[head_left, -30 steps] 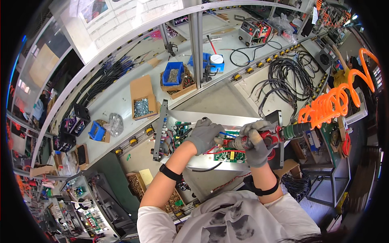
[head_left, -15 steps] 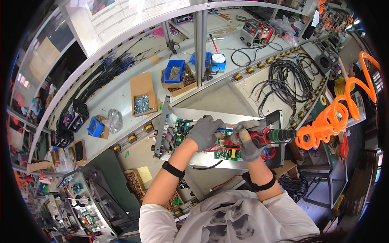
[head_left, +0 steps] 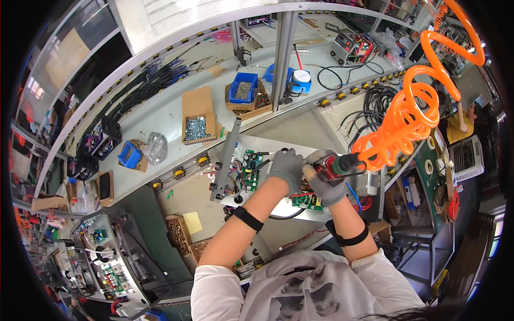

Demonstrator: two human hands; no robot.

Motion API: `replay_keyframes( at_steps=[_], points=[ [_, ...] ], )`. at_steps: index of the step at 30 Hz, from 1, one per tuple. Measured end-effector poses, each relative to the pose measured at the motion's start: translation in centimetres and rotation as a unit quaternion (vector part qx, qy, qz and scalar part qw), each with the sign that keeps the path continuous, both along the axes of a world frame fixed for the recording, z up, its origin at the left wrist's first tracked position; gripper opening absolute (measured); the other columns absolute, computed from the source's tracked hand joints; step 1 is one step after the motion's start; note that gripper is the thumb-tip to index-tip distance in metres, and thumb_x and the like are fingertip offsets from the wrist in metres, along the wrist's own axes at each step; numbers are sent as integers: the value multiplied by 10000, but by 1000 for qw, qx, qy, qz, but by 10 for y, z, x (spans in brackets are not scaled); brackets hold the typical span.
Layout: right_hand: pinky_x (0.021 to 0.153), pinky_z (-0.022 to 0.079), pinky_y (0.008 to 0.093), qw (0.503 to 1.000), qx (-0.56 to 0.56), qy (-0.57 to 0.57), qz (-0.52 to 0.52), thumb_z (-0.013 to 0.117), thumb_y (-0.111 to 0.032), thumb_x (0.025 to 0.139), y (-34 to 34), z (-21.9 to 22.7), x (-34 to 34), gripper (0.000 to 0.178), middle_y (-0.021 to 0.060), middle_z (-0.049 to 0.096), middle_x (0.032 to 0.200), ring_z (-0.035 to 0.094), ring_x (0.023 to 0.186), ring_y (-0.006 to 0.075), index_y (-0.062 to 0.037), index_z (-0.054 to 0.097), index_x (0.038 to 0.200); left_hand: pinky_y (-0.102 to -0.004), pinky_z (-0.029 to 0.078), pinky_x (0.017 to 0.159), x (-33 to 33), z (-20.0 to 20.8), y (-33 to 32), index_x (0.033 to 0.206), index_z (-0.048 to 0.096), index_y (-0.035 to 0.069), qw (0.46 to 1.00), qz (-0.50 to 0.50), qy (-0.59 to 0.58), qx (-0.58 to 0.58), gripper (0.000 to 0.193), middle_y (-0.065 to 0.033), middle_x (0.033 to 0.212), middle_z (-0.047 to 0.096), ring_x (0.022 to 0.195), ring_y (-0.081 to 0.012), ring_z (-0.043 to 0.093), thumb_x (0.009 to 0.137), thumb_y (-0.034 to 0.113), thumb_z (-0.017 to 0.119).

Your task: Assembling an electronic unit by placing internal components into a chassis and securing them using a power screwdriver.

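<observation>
Closest to me are my pale printed shirt [head_left: 300, 289] and my forearms, each with a black strap [head_left: 248, 219] around it. Both hands are in grey gloves. My right hand [head_left: 327, 188] is wrapped around the red tool [head_left: 329, 167], fingers curled over its body; its green and black rear end sticks out past my grip, up and to the right. My left hand [head_left: 287, 168] is just left of it, fingers bent and knuckles up; I cannot tell whether they pinch anything, nor can I see the tool's front end between my gloves.

Under both hands lies the open metal chassis [head_left: 267, 145], slanting across from its grey end panel [head_left: 227, 160] on my left. One green circuit board [head_left: 250, 176] shows left of my left hand, and another, partly covered, shows below my right. A blue wire [head_left: 352, 195] loops beside my right wrist.

Beyond the tool, the orange coiled hose [head_left: 399, 125] climbs away to the right, in front of some black cables [head_left: 377, 101]. On the far bench sit a cardboard box [head_left: 198, 128] of metal fasteners, a blue bin [head_left: 243, 92] and, farther back, a boxy grey-and-red device [head_left: 348, 47]. Off to the right is a person in yellow [head_left: 461, 127].
</observation>
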State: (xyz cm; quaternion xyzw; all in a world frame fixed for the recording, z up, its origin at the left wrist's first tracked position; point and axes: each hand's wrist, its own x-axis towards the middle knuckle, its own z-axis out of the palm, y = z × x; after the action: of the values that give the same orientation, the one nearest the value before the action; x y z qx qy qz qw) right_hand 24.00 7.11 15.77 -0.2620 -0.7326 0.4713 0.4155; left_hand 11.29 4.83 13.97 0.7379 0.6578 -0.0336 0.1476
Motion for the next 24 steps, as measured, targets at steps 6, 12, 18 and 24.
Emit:
replay_keyframes(
  at_steps=[6, 12, 18, 24],
  points=[
    [473, 434, 253, 991, -102, 86, 1, 576, 79, 756, 4, -10, 3, 171, 86, 579, 747, 529, 548, 125, -32, 513, 870, -340, 408, 810, -2, 2, -3, 960, 638, 130, 999, -16, -8, 27, 249, -34, 976, 613, 1002, -224, 518, 735, 232, 607],
    [408, 378, 260, 977, -173, 123, -5, 548, 99, 746, 9, -10, 1, 217, 98, 555, 725, 469, 501, 113, -50, 469, 883, -344, 405, 798, -4, 8, -1, 886, 667, 120, 1000, -17, -14, -8, 192, -36, 914, 639, 990, -227, 520, 719, 202, 618],
    [647, 472, 266, 984, -155, 82, 17, 640, 85, 696, 7, -4, -4, 238, 42, 582, 793, 561, 717, 122, -37, 545, 877, -350, 410, 815, 5, 6, -2, 932, 657, 134, 1000, 16, 25, -9, 318, -31, 906, 663, 1004, -221, 539, 660, 299, 651],
    [575, 464, 263, 970, -164, 177, -31, 646, 95, 697, -12, -1, 7, 296, 65, 590, 866, 552, 688, 120, -36, 539, 941, -383, 387, 879, 10, -15, -36, 1057, 597, 107, 981, 108, -21, 158, 359, -49, 1026, 597, 1041, -239, 508, 743, 284, 603]
  ],
)
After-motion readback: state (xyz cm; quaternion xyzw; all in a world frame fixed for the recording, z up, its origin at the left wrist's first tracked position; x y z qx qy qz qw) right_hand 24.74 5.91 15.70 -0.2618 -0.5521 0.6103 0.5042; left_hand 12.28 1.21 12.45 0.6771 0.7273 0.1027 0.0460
